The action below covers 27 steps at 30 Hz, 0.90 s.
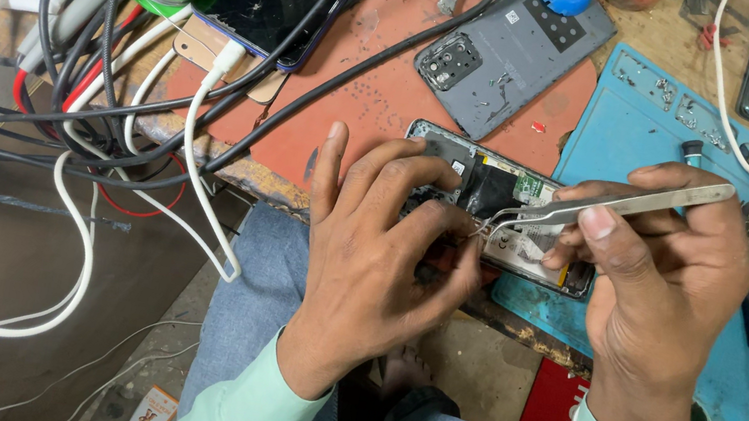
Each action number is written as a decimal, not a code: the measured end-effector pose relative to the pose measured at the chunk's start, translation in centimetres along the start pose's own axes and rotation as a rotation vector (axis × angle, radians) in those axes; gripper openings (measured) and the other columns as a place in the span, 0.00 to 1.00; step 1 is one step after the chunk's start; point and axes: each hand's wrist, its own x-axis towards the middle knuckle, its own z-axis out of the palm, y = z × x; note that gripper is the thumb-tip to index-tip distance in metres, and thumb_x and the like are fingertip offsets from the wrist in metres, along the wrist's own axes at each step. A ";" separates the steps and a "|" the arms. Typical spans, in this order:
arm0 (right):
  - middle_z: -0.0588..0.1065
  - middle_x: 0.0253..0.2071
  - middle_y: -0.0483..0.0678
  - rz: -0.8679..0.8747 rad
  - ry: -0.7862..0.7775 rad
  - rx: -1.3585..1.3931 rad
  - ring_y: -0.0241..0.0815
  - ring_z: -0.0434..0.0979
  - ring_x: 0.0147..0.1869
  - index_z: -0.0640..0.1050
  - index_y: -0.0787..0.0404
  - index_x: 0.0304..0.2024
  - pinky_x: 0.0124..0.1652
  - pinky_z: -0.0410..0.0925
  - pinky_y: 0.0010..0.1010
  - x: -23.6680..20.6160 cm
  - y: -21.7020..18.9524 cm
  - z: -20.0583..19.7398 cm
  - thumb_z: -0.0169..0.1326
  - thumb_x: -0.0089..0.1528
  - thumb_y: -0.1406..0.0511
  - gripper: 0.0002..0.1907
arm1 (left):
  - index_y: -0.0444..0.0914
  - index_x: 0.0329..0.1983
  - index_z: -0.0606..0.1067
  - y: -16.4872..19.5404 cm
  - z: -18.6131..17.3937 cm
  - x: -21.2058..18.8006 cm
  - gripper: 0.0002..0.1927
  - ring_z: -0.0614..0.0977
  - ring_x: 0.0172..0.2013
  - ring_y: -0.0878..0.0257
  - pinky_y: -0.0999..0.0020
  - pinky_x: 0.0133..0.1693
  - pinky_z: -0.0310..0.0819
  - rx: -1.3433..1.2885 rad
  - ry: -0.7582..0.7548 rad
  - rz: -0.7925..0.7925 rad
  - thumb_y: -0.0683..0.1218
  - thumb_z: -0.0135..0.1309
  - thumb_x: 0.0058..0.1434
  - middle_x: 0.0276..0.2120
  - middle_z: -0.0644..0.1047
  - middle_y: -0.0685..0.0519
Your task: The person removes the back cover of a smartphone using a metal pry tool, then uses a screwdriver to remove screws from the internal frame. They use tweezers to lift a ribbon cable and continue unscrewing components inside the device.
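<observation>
The left hand presses down on an opened phone at the bench edge, seemingly pinning it. The right hand pinches curved tweezers, tips pointing left into the phone, whose long axis runs left-right across an orange mat and blue mat. Beyond lie a grey back cover and tangled cables.

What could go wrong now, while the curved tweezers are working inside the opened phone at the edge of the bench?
1. The tweezers in the right hand have sharp metal tips inside the opened phone; a slip might scratch or short a part.
2. The phone lies at the bench edge, steadied only by the left hand; it might slide off toward the lap.
3. The black cables run close beside the phone; snagging one might jolt the work.
</observation>
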 end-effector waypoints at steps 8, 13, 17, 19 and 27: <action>0.79 0.42 0.63 0.057 0.071 -0.033 0.43 0.82 0.38 0.69 0.68 0.54 0.34 0.77 0.31 0.3 0.3 -0.1 0.58 0.72 0.74 0.12 | 0.42 0.37 0.78 0.2 0.1 0.1 0.10 0.73 0.63 0.51 0.41 0.74 0.39 0.000 0.016 -0.040 0.48 0.65 0.55 0.50 0.75 0.52; 0.79 0.40 0.61 0.080 0.088 -0.113 0.44 0.83 0.40 0.69 0.68 0.53 0.37 0.79 0.31 0.3 0.0 0.3 0.59 0.69 0.75 0.14 | 0.41 0.38 0.78 0.3 0.2 0.2 0.11 0.72 0.62 0.51 0.40 0.74 0.38 0.022 0.031 -0.063 0.50 0.64 0.56 0.50 0.75 0.50; 0.79 0.38 0.60 0.089 0.093 -0.188 0.43 0.83 0.37 0.70 0.69 0.52 0.38 0.79 0.30 0.1 -0.3 0.5 0.59 0.70 0.75 0.12 | 0.41 0.43 0.80 0.3 0.2 0.1 0.12 0.72 0.62 0.52 0.40 0.74 0.36 0.028 0.031 -0.052 0.50 0.65 0.59 0.50 0.74 0.51; 0.79 0.37 0.60 0.098 0.099 -0.209 0.43 0.83 0.37 0.70 0.68 0.52 0.38 0.79 0.31 0.2 -0.2 0.5 0.59 0.69 0.75 0.12 | 0.42 0.45 0.81 0.2 0.1 0.1 0.12 0.72 0.63 0.53 0.40 0.75 0.36 0.038 0.018 -0.047 0.49 0.65 0.61 0.51 0.75 0.52; 0.79 0.38 0.58 0.149 0.136 -0.188 0.43 0.83 0.38 0.72 0.66 0.51 0.37 0.78 0.31 0.4 0.2 0.3 0.60 0.67 0.75 0.13 | 0.45 0.41 0.82 0.3 0.1 0.2 0.08 0.72 0.63 0.52 0.40 0.74 0.36 0.021 -0.011 -0.046 0.46 0.66 0.59 0.51 0.74 0.53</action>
